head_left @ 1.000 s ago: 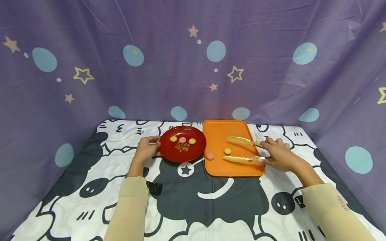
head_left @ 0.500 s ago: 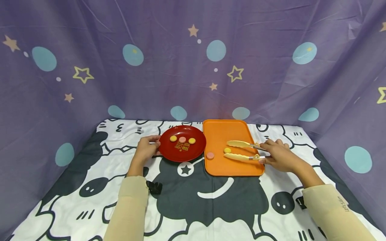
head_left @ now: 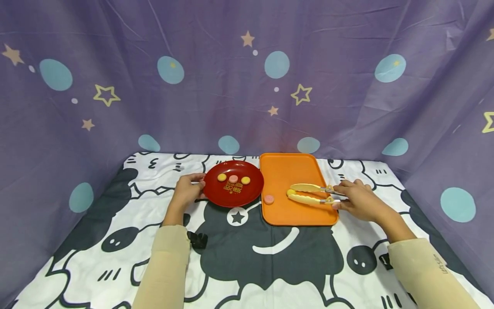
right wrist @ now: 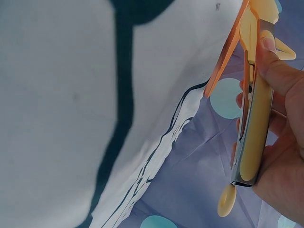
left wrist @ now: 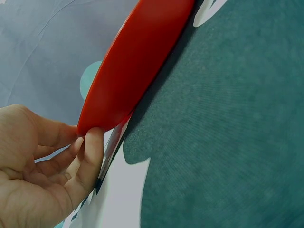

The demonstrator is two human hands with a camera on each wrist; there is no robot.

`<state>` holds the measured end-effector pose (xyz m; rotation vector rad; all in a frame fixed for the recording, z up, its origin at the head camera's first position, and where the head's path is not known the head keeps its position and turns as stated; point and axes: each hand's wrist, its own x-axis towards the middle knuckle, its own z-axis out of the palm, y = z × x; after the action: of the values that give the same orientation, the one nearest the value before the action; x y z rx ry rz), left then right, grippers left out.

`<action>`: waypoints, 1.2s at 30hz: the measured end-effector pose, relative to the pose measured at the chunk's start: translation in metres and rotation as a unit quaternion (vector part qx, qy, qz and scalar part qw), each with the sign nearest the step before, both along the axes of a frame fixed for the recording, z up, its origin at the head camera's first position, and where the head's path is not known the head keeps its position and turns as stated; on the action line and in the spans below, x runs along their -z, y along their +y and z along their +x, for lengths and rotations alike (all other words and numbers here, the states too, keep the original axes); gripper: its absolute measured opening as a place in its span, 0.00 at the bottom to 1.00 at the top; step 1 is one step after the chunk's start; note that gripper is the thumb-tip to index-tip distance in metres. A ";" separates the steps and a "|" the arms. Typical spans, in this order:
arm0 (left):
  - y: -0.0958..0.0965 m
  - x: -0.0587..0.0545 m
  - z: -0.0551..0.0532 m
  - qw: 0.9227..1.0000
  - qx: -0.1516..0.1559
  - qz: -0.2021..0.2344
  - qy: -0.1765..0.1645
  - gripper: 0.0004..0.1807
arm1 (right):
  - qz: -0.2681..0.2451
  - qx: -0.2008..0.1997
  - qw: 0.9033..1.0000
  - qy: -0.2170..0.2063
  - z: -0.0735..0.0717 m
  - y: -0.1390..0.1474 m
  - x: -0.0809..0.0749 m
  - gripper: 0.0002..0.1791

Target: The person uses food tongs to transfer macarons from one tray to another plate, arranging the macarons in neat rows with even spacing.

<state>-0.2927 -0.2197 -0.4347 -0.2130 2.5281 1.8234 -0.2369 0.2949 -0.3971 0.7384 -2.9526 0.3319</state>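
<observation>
My left hand (head_left: 190, 187) pinches the left rim of a red plate (head_left: 220, 198) between thumb and fingers; the left wrist view has the plate's side (left wrist: 128, 61) close up. Two yellow round pieces and a pink one (head_left: 233, 179), like small macarons, lie on the plate. My right hand (head_left: 360, 199) grips yellow-and-steel food tongs (head_left: 308, 200) around their handles, seen also in the right wrist view as tongs (right wrist: 256, 118). Over the orange tray (head_left: 285, 165), the tong tips stand either side of a yellow macaron (head_left: 290, 192). Left of it on the tray lies a pink macaron (head_left: 269, 199).
The tray stands right beside the plate, their edges meeting. Both rest on a black-and-white cartoon tablecloth (head_left: 231, 257). A purple curtain (head_left: 216, 86) with stars and blue dots hangs behind the table and along its sides.
The tongs' arms have drawn closer together, the far one moving toward me, and their tips now come around the yellow macaron. The left hand and plate have stayed put.
</observation>
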 end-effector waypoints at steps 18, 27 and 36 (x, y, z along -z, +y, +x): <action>0.000 0.000 0.000 0.999 0.004 -0.032 0.017 0.20 | 0.007 0.006 1.000 0.002 0.001 -0.003 -0.001 0.30; -0.001 0.001 -0.001 1.000 0.009 -0.023 0.015 0.20 | 0.005 0.011 1.000 0.002 0.002 -0.003 -0.004 0.30; -0.001 0.000 0.000 1.000 0.005 -0.029 0.010 0.20 | 0.004 0.005 1.000 0.019 -0.004 -0.008 -0.011 0.28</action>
<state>-0.2925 -0.2205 -0.4345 -0.1833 2.5917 1.7598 -0.2404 0.2871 -0.3861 0.7222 -2.9229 0.3012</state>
